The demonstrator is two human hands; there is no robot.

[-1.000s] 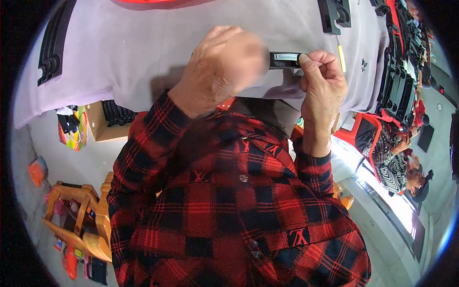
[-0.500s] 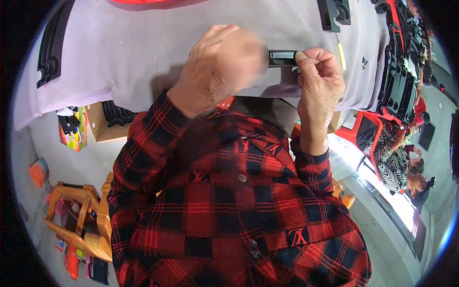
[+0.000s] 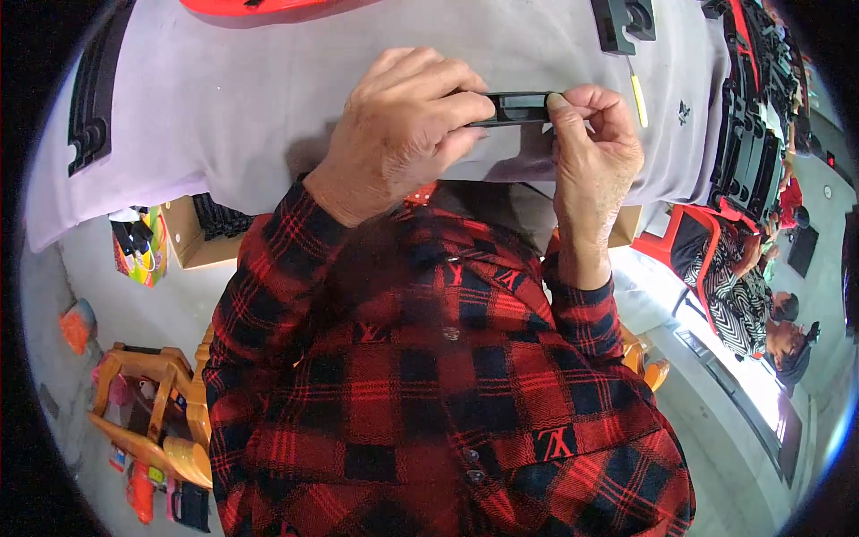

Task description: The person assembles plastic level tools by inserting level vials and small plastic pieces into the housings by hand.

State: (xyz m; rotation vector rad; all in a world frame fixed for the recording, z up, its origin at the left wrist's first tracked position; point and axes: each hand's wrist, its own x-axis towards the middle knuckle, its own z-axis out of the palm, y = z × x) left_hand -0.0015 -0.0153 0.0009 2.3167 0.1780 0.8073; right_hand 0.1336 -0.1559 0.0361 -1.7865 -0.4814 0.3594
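Note:
Between my two hands, above the grey cloth, is a narrow black plastic piece (image 3: 521,108) with a shiny recessed middle. My left hand (image 3: 403,125) is closed around its left end, the fingers along the far side and the thumb beneath. That end is mostly hidden by the fingers. My right hand (image 3: 598,148) pinches the right end between thumb and forefinger, with the other fingers curled. To the right of it lies a thin tool with a yellow handle (image 3: 639,100). Beyond the tool is a black notched plastic part (image 3: 625,25).
The grey cloth (image 3: 242,98) covers the table. A red tray (image 3: 268,8) sits at the far edge. Long black parts (image 3: 97,85) lie far left, more (image 3: 754,161) at right, near small black bits (image 3: 684,113). Below left stand a cardboard box (image 3: 186,234) and wooden stool (image 3: 134,416). People sit at right.
My left hand has shifted slightly left. The black piece remains between both hands, and my right hand keeps its pinch nearly unmoved.

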